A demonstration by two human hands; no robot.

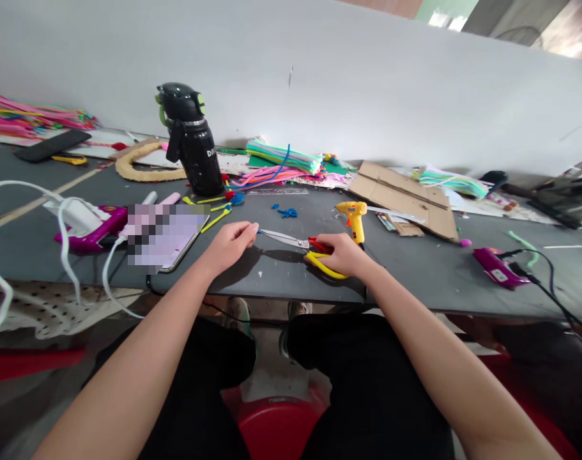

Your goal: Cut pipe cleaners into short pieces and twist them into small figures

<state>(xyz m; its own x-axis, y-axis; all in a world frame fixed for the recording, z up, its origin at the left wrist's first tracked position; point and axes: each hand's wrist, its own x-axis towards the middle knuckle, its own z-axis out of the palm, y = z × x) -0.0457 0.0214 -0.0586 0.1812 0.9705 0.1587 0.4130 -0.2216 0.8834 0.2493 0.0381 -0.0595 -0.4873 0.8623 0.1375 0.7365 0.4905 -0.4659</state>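
My right hand point(341, 254) is closed around the red and yellow handles of a pair of scissors point(291, 240). The blades point left, and their tips reach the fingertips of my left hand point(233, 245). That hand is pinched shut; a tiny bit of blue shows at its fingertips beside the blade tips, most of it hidden. Just beyond the scissors, several short blue fuzzy pieces point(287, 212) lie on the grey table point(271, 271). A yellow hot glue gun point(355, 218) stands behind my right hand.
A black bottle point(195, 153) and a phone point(188, 233) are on the left. Pipe cleaner bundles point(285, 156) line the back wall. Cardboard point(405, 198) lies at right. Purple power strips point(501, 267) with cables sit at both sides.
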